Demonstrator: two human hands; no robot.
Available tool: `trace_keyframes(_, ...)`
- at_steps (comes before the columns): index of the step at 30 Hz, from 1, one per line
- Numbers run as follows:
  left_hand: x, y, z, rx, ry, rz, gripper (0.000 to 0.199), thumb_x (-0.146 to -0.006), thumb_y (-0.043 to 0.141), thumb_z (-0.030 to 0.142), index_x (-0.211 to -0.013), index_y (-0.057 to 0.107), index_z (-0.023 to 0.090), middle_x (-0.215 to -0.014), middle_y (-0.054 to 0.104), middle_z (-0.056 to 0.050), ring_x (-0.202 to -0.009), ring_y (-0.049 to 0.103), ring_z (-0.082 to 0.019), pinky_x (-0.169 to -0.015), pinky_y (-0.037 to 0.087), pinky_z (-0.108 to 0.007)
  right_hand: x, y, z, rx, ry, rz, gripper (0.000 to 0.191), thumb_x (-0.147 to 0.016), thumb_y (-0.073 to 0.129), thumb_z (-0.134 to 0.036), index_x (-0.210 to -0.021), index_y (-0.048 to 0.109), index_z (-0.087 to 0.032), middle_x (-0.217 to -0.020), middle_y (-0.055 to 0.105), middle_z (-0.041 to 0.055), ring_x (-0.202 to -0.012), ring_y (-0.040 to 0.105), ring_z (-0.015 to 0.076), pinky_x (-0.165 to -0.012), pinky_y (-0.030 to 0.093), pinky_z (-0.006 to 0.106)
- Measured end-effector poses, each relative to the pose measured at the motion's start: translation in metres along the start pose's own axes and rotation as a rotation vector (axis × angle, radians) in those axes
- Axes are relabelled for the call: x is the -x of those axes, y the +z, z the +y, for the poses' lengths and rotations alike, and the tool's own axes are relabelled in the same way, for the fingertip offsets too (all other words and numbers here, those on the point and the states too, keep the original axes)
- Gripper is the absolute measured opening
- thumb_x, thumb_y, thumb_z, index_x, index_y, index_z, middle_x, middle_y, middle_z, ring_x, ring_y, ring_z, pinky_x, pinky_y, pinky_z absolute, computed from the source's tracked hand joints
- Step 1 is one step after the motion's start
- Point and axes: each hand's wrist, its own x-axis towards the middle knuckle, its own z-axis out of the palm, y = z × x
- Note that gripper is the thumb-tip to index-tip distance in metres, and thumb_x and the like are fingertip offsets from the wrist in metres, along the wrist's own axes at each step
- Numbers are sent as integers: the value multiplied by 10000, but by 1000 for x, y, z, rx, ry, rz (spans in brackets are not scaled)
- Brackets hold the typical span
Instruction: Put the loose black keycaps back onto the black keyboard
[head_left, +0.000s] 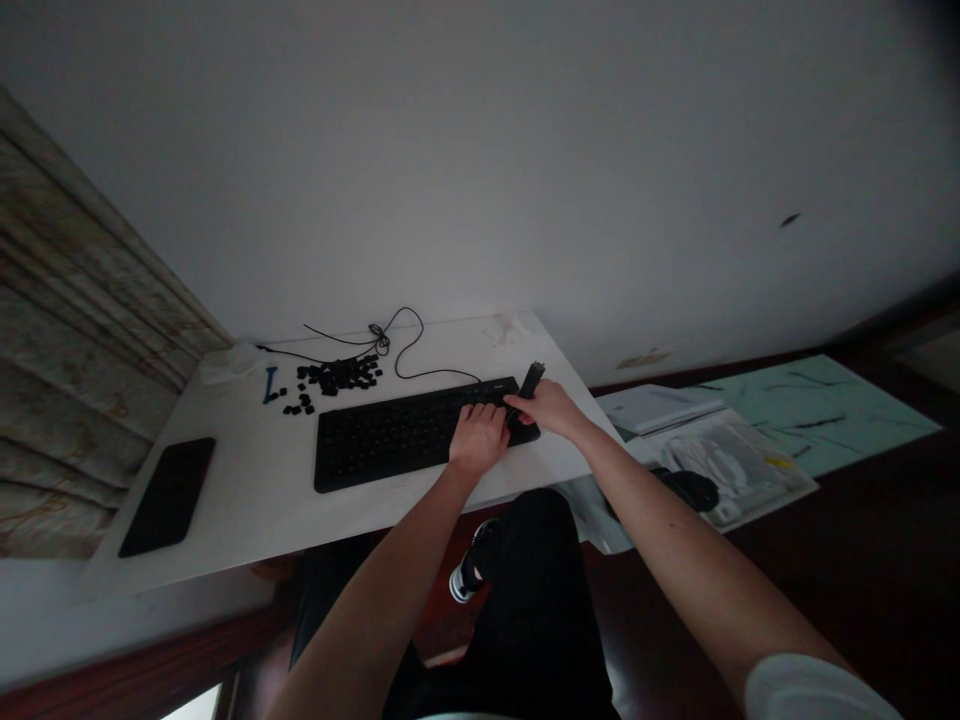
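Note:
A black keyboard (390, 435) lies on the white table, its right part under my hands. My left hand (480, 438) rests on top of the keys toward the right side, its fingers slightly bent and lying on the keyboard. Just beside it, my right hand (551, 405) is closed around a short black handheld tool (532, 378), tilted with its notched upper end pointing away from me. The tool's lower end is hidden between the hands. To the left behind the keyboard lies a heap of loose black keycaps (341, 374), with several scattered nearer.
A small blue tool (270, 385) lies left of the keycaps. The keyboard's cable (420, 325) loops along the wall. A black phone-like slab (169, 497) sits at the table's left. Right of the table (255, 480) are a clear plastic package (712, 460) and a dark rounded object (691, 488).

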Motion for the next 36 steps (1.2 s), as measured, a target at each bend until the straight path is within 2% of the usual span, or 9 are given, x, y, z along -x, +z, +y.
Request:
trace_keyframes(5, 0, 2, 1, -3, 8, -5, 241, -948, 480, 305, -1055, 635, 154, -1065, 640, -125, -1027, 562, -274, -946, 380, -446, -7, 2, -2, -75, 83, -9, 151, -709, 813, -223, -694, 693, -132, -593, 708, 53, -448, 657, 155, -397, 552, 209)
trace_keyframes(12, -6, 2, -2, 31, -12, -19, 249, -959, 493, 341, -1061, 645, 173, -1101, 647, -98, -1064, 543, -265, -937, 385, -441, -7, 0, -3, -139, 82, -144, 124, -721, 802, -183, -743, 697, -120, -607, 702, 36, -481, 663, 136, -483, 591, 214)
trace_keyframes(23, -10, 5, 4, 78, -84, -42, 246, -960, 524, 386, -1043, 656, 196, -1090, 628, -90, -1082, 526, -261, -941, 383, -434, 5, -4, 5, -369, 83, -133, 149, -743, 799, -224, -737, 688, -125, -613, 703, 45, -503, 658, 124, -522, 605, 212)
trace_keyframes(31, -9, 5, 3, 69, -83, -43, 295, -983, 477, 412, -1069, 646, 186, -1068, 634, -92, -1071, 532, -258, -945, 380, -425, 4, 1, 0, -245, 59, -133, 115, -744, 778, -194, -709, 684, -139, -580, 686, 24, -490, 658, 128, -495, 595, 206)
trace_keyframes(36, -10, 6, 4, 41, -81, -42, 320, -995, 441, 408, -1088, 642, 176, -1080, 633, -104, -1071, 533, -262, -946, 378, -426, 4, 3, 2, -140, 11, -101, 77, -755, 759, -195, -731, 700, -152, -618, 707, 26, -534, 694, 163, -503, 599, 232)
